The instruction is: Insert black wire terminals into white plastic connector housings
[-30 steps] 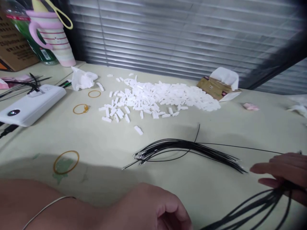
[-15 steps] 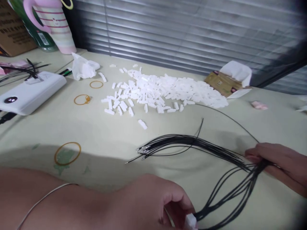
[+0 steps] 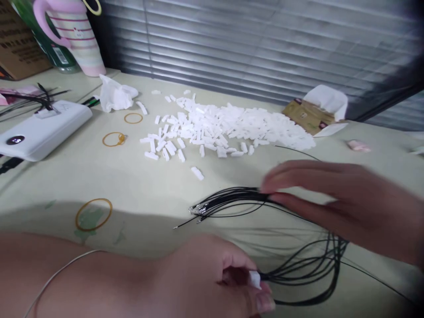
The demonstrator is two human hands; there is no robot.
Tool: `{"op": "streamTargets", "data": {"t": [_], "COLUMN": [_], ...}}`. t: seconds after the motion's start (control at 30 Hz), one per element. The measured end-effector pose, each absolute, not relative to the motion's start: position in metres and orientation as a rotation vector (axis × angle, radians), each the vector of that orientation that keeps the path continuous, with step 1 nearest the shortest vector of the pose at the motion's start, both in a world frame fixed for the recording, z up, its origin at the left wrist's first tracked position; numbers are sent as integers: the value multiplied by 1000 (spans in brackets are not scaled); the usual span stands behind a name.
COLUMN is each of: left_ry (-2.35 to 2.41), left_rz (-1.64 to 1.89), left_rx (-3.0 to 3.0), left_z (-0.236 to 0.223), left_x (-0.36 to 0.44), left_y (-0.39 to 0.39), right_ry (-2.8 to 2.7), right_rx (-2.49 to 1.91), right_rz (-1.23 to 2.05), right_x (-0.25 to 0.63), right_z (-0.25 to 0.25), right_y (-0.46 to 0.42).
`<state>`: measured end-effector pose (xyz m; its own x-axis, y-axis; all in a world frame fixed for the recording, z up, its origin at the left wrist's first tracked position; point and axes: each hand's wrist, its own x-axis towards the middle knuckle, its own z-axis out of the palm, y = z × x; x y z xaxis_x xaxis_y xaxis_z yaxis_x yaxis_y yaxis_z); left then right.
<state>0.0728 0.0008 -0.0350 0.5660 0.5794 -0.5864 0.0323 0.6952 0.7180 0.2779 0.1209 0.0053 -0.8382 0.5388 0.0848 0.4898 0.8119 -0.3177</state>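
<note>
In the lower middle, my left hand (image 3: 202,274) is closed, with its thumb and fingers around a small white connector (image 3: 254,279). Black wires (image 3: 298,274) run out of this connector to the right and loop back under my other hand. My right hand (image 3: 341,198), slightly blurred, pinches a bundle of thin black wires (image 3: 232,194) between thumb and fingertips. Bare metal terminals (image 3: 200,209) at the bundle's left end lie on the table. Part of the bundle is hidden behind my right hand.
A wide heap of white plastic housings (image 3: 232,126) spreads across the back. Rubber bands (image 3: 94,214) lie left, near a white power bank (image 3: 49,128) and crumpled tissue (image 3: 115,93). A striped tumbler (image 3: 77,39) and an opened brown packet (image 3: 308,115) stand farther back.
My right hand has moved left and inward along the wires, from the right edge to the middle of the bundle. My left hand keeps the connector, shifted slightly left and up.
</note>
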Motion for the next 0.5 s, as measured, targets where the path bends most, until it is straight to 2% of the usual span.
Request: {"op": "streamTargets", "data": {"t": [0.07, 0.17, 0.5], "left_ry": [936, 918, 773], "left_rz": [303, 249, 313], "left_rx": [832, 915, 1090], "left_z": [-34, -32, -55], "left_x": [71, 68, 68], "left_y": [2, 6, 6], "right_ry": [-2951, -2980, -3045], "right_rx": [-694, -722, -758], "right_rz": [605, 648, 796], "right_x": [238, 211, 219], "right_z": [-3, -16, -23], "right_y": [122, 127, 119]}}
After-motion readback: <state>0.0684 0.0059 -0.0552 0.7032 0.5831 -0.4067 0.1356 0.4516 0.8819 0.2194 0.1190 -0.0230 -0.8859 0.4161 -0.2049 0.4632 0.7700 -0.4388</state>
